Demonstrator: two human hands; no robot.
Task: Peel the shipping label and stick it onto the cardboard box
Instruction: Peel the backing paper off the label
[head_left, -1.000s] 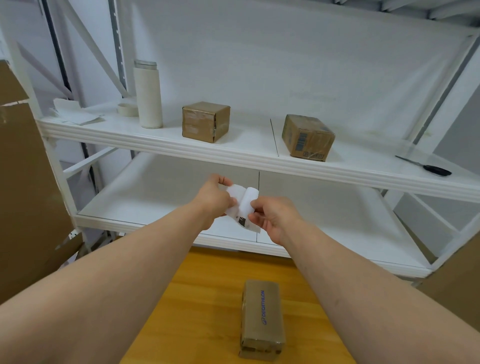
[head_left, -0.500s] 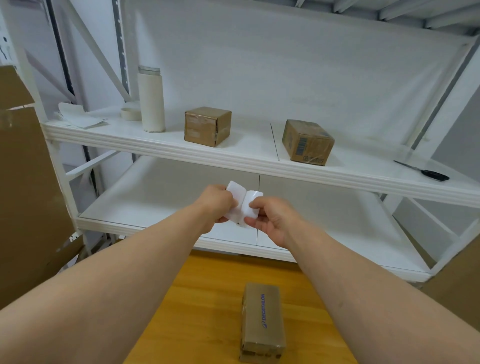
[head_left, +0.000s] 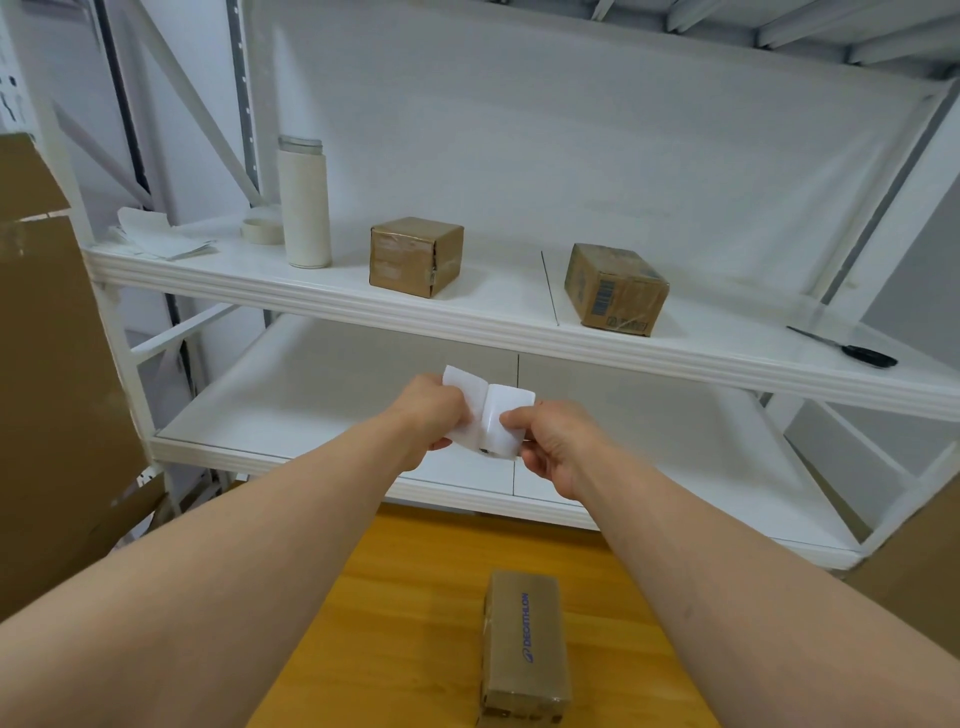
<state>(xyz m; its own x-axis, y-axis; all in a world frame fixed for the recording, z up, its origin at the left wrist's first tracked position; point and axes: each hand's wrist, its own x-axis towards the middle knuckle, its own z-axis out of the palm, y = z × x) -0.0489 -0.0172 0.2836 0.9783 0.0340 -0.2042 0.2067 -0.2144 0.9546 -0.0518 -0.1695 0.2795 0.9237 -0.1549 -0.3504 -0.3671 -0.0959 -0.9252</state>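
Observation:
I hold a white shipping label (head_left: 501, 421) up in front of the lower shelf, with both hands pinching it. My left hand (head_left: 426, 423) grips the flat backing sheet at its left side. My right hand (head_left: 553, 447) pinches the curled right part, which bends away from the backing; a bit of dark print shows at its lower edge. Below my hands a long taped cardboard box (head_left: 524, 649) with blue lettering lies on the wooden table (head_left: 405, 597), apart from the label.
A white metal rack (head_left: 519, 332) stands behind the table. On its upper shelf are two small cardboard boxes (head_left: 415, 255) (head_left: 615, 292), a white bottle (head_left: 304, 202), a tape roll (head_left: 261, 230), loose papers (head_left: 156, 239) and black-handled scissors (head_left: 852, 349). Large cardboard (head_left: 47, 364) leans at the left.
The curled part of the label has pulled a little further from the backing, and my hands have spread slightly apart. The view has tilted up a little.

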